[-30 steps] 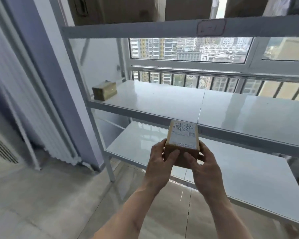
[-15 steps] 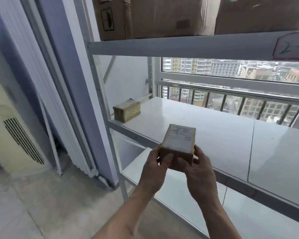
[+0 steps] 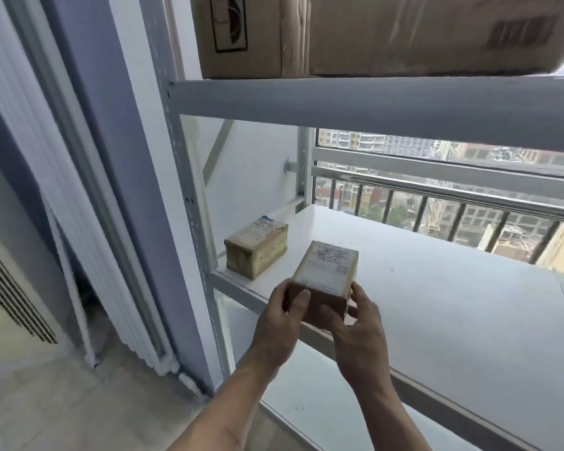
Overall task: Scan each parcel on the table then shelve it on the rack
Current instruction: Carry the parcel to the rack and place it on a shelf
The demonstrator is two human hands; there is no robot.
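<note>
The person stood at the rack (image 3: 355, 99), shelving. Both hands gripped a small parcel (image 3: 324, 281), the left hand (image 3: 282, 315) and right hand (image 3: 355, 323) curled round its sides, holding it above the middle shelf's (image 3: 437, 288) front edge, near an earlier parcel (image 3: 256, 245). Next, I judged, it needed setting down alongside.

Two parcels (image 3: 323, 281) (image 3: 256, 245), two cartons (image 3: 241, 34) (image 3: 437, 30).

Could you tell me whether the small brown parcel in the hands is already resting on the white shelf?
No, the small brown cardboard parcel is held above the white shelf edge by both hands.
</note>
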